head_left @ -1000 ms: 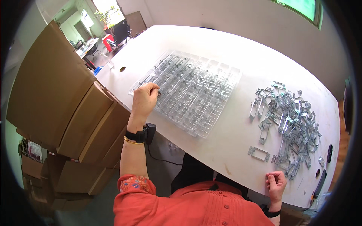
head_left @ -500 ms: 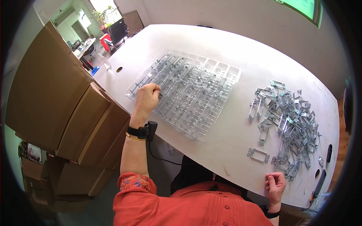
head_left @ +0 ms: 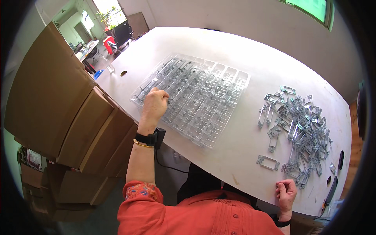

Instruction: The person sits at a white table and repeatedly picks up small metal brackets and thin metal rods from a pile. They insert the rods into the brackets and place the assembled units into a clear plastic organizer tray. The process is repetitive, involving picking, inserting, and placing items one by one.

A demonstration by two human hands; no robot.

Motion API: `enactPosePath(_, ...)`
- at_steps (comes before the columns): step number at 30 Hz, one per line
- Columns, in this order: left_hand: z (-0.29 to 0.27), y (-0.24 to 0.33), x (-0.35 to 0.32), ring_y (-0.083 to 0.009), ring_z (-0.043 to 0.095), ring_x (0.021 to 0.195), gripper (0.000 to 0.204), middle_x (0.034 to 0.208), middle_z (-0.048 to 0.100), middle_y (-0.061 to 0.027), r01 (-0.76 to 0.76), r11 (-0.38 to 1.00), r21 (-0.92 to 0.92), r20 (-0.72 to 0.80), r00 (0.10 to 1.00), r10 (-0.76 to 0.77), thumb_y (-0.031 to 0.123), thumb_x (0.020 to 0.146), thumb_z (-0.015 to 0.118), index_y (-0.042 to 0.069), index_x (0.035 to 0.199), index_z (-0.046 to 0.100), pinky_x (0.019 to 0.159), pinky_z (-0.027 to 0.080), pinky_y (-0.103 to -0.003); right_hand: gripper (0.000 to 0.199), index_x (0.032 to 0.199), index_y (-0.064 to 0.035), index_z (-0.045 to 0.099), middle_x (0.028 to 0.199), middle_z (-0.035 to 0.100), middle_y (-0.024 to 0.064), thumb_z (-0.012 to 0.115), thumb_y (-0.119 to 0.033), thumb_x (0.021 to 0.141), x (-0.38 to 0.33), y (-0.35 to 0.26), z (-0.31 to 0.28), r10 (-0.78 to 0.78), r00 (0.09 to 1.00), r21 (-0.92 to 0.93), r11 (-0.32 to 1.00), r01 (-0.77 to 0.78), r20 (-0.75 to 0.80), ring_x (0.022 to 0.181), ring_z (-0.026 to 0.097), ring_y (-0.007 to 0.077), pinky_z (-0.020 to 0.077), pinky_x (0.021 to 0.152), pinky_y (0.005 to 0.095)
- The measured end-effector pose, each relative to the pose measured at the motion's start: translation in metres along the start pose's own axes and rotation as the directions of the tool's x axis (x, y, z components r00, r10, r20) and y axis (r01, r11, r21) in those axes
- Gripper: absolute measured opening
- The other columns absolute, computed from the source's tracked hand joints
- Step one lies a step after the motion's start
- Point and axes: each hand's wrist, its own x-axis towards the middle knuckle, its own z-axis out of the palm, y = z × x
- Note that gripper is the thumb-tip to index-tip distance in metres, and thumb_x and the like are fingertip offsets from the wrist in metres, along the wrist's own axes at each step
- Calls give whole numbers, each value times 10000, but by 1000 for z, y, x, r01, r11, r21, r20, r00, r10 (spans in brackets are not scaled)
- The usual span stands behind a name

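Note:
A clear plastic tray [head_left: 243, 75] with rows of compartments lies slantwise on the table, and thin metal pieces show in most of them. Over its near left part is my left hand [head_left: 154, 105], thumb and fingers pinched together; what they hold, if anything, is hidden. My right hand [head_left: 287, 192] rests by the table's near edge with curled fingers, and I cannot see whether something is inside. Beyond that hand spreads a heap of grey metal brackets [head_left: 307, 129]. A single rectangular bracket [head_left: 268, 162] lies apart, between the heap and the near edge.
Cardboard boxes [head_left: 51, 98] are stacked along the table's left side. A black device with a cable [head_left: 159, 138] sits at the near edge beside my left wrist. Dark long objects [head_left: 332, 191] lie at the right edge. The white table [head_left: 235, 164] has round holes.
My left hand has shifted slightly to the right over the tray, still pinched. The right hand stays where it was, and the bracket heap looks the same.

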Motion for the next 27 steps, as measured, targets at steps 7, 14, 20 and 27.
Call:
enactPosePath(7, 8, -3, -1, -364, 757, 929, 113, 993, 758, -197, 14, 999, 37, -40, 999, -13, 40, 912, 724, 15, 963, 822, 859, 597, -440, 36, 1095, -52, 678, 947, 759, 32, 705, -67, 1078, 0, 1, 0, -7, 1000, -5, 1000, 7, -4, 694, 650, 44, 490, 542, 197)
enactPosePath(14, 13, -2, -4, -373, 773, 894, 159, 973, 775, -233, -8, 1000, 16, -72, 997, 9, 15, 903, 670, -16, 992, 797, 829, 604, -428, 41, 1104, -51, 678, 961, 765, 34, 706, -67, 1078, -2, 0, 0, -2, 1000, 0, 1000, 2, -7, 697, 651, 45, 486, 547, 199)
enactPosePath(20, 6, 7, -11, -433, 749, 976, 133, 1002, 764, -238, 9, 1000, -9, -66, 998, -10, 18, 929, 678, -21, 992, 789, 903, 591, -499, 24, 1093, -52, 689, 944, 763, 28, 704, -54, 1074, -4, -2, 4, -26, 1000, -5, 1000, 26, -7, 696, 649, 45, 485, 557, 206)
enactPosePath(27, -11, 39, -25, -404, 736, 956, 186, 1048, 744, -229, -81, 994, 74, -143, 986, 91, 83, 987, 713, -24, 1130, 766, 868, 579, -486, 17, 1048, -46, 707, 845, 734, 14, 718, -38, 1059, -6, -5, 7, -40, 999, -23, 999, 40, -24, 669, 628, 49, 480, 571, 221)
